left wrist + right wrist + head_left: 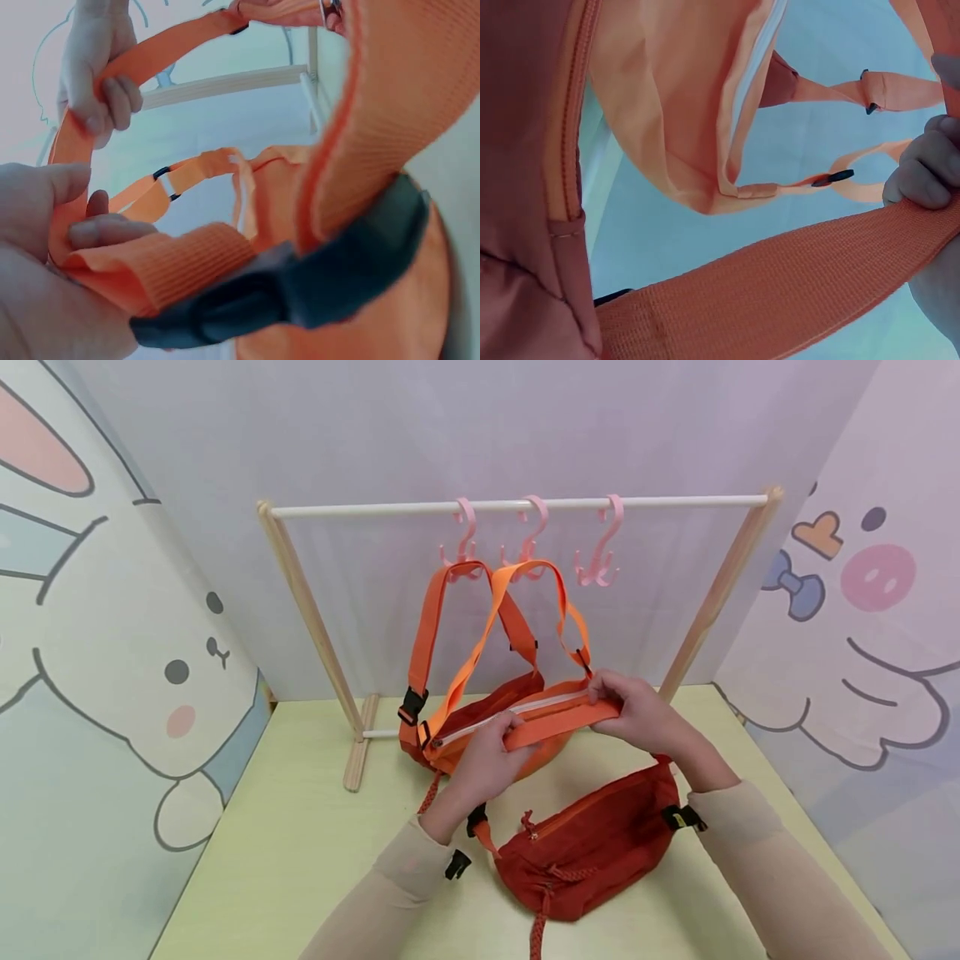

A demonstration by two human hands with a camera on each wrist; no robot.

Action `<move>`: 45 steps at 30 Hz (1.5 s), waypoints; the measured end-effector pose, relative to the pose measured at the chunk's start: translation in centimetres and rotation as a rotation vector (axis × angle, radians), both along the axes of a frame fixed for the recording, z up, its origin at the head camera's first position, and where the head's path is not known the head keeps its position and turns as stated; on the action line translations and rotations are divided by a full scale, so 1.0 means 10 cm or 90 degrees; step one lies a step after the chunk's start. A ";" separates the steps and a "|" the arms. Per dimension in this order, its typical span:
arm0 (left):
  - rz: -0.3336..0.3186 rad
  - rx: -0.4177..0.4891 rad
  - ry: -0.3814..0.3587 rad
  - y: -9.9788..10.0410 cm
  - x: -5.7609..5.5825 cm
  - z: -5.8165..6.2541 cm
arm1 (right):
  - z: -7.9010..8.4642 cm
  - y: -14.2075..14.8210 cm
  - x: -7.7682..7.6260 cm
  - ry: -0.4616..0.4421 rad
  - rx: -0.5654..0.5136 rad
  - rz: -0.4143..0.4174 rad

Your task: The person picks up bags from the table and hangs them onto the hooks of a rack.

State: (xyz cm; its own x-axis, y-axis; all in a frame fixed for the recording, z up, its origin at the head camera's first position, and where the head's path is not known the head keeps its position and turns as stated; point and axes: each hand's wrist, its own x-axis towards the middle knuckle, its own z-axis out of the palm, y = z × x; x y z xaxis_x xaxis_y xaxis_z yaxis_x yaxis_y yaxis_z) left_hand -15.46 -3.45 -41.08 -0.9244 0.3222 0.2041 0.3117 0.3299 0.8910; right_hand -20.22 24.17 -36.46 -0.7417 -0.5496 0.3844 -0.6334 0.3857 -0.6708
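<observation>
Both hands grip one orange strap (562, 725), stretched between them in front of the rack. My left hand (483, 764) pinches its left end, and my right hand (637, 710) curls around the right end. The strap belongs to a dark red waist bag (600, 843) lying tilted below the hands, zipper pulls towards me. In the left wrist view a black buckle (225, 304) joins the strap near the left palm. Behind the hands, an orange waist bag (551, 758) with a white zipper hangs from the middle hook, partly covering a red waist bag (491, 697) hung at the left.
A white rail (360, 510) on a wooden frame (311, 610) carries three pink hooks; no strap hangs on the right hook (598, 560). The rack stands on a pale yellow table (285, 827). Cartoon-printed walls (112, 710) enclose both sides.
</observation>
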 end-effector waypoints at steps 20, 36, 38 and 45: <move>-0.003 -0.083 0.079 -0.07 -0.03 0.42 | 0.24 0.17 0.06 0.075 -0.010 0.038; -0.063 -0.090 0.215 -0.11 -0.12 0.68 | 0.41 0.19 0.10 0.167 -0.020 -0.019; -0.063 -0.090 0.239 -0.11 -0.14 0.72 | 0.44 0.19 0.10 0.177 -0.020 -0.029; -0.041 -0.115 0.287 -0.11 -0.20 0.87 | 0.59 0.18 0.10 0.181 -0.025 -0.069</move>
State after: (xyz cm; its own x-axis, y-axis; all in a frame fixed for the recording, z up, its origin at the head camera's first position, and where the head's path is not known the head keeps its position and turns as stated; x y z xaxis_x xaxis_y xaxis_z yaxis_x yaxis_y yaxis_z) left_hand -17.47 -4.53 -32.41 -0.7336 0.4434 0.5149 0.6784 0.4341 0.5927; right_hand -19.18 25.93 -30.60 -0.6552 -0.4535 0.6041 -0.7542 0.4386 -0.4887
